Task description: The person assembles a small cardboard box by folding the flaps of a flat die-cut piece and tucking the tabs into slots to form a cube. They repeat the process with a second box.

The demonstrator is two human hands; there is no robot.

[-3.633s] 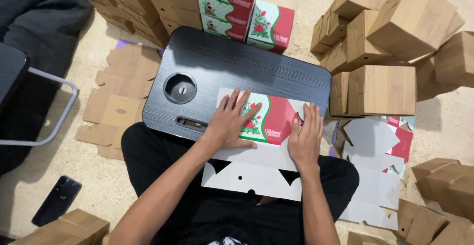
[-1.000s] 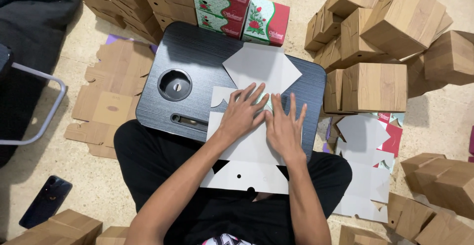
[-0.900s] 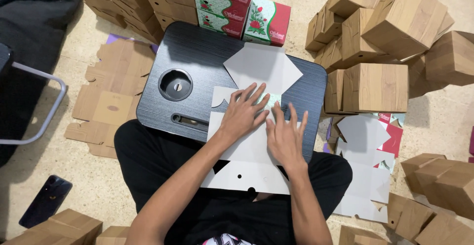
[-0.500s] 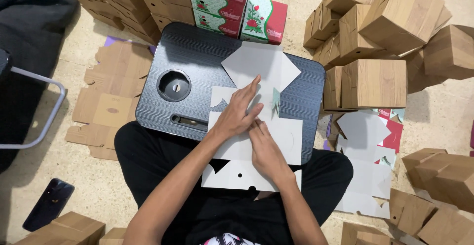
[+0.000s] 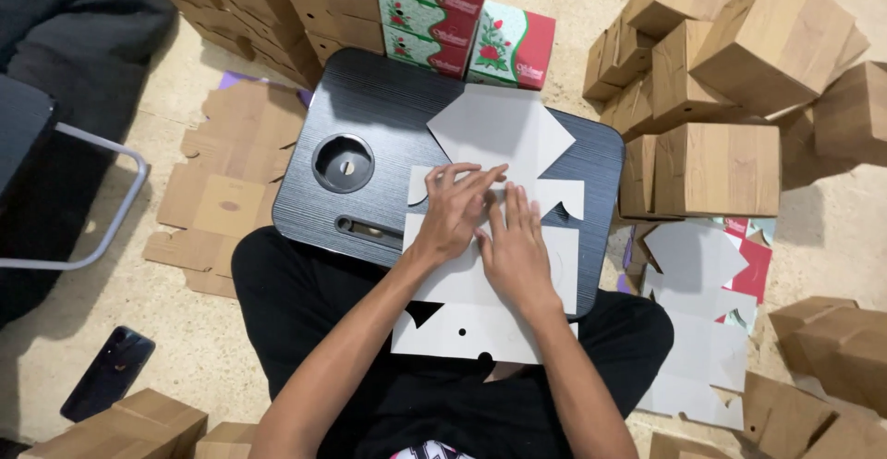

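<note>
A flat white die-cut carton blank [image 5: 480,330] lies plain side up across a black lap tray [image 5: 370,135] and my lap. My left hand [image 5: 457,205] presses flat on the blank's middle, fingers pointing right. My right hand [image 5: 517,251] lies flat just beside it, fingers pointing up and touching the left fingertips. Both palms push down on a folded panel. The blank's far flap [image 5: 499,131] sticks out toward the top of the tray.
Finished wood-pattern boxes [image 5: 721,168] are piled at right and top. Red-and-green floral boxes [image 5: 513,43] stand behind the tray. More flat blanks [image 5: 702,330] lie at right, brown blanks [image 5: 222,200] at left. A phone [image 5: 106,371] rests on the floor; a chair leg [image 5: 83,195] at left.
The blank was flipped from printed side to plain white side. Since a second ago both hands have drawn closer together and the right hand slid left over the fold.
</note>
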